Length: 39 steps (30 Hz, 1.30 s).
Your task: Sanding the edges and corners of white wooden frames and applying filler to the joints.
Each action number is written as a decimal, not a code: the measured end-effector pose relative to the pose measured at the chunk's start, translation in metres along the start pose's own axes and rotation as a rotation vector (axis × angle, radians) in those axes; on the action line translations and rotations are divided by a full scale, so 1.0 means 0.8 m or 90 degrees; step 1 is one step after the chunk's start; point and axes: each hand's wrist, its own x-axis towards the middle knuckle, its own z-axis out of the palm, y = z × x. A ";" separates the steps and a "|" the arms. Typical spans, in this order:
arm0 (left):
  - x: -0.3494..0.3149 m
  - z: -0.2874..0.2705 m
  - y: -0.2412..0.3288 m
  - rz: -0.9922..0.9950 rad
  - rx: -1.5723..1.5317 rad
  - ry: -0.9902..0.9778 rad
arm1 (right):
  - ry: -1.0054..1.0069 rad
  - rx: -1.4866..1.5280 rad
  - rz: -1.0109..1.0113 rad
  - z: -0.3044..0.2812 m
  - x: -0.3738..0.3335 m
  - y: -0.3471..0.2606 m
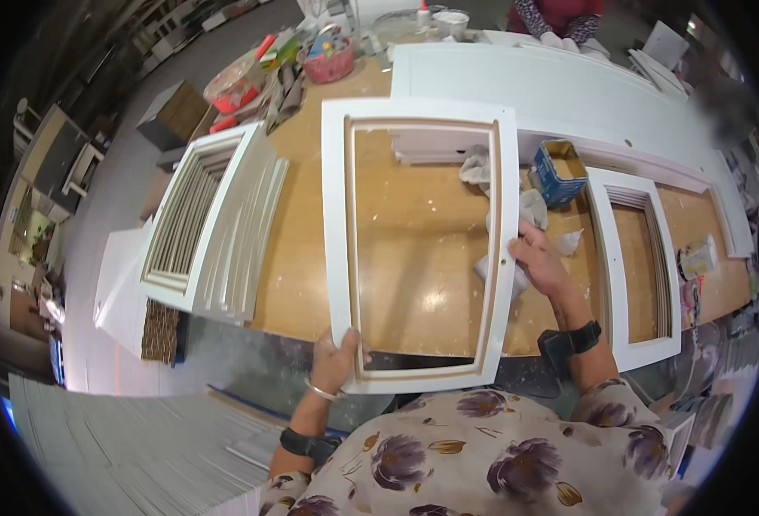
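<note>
Here, in the head view, a white rectangular frame (336, 224) is held up over the wooden table (298, 215), its lower end reaching past the table's front edge; whether any part of it rests on the table, I cannot tell. The left hand (335, 363) is clamped on the frame near its lower left corner, thumb on the face and fingertips showing inside the opening. The right hand (541, 260) grips the right side rail below its middle, the thumb against the rail; how far the fingers wrap behind is hidden.

To the left stands a stack of similar white frames (255, 232), leaning in a close row. To the right, more white frames (610, 249) sit together near an open blue box (560, 182), with pale crumpled cloth (532, 209) just beside it. A large white panel (517, 82) lies along the far side, where another person (560, 17) stands. A red basin (235, 86) and a red basket (328, 67) sit at the far left.
</note>
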 end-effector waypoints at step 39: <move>0.101 0.008 0.055 0.027 -0.218 -0.400 | 0.163 -0.201 0.117 0.035 0.031 -0.046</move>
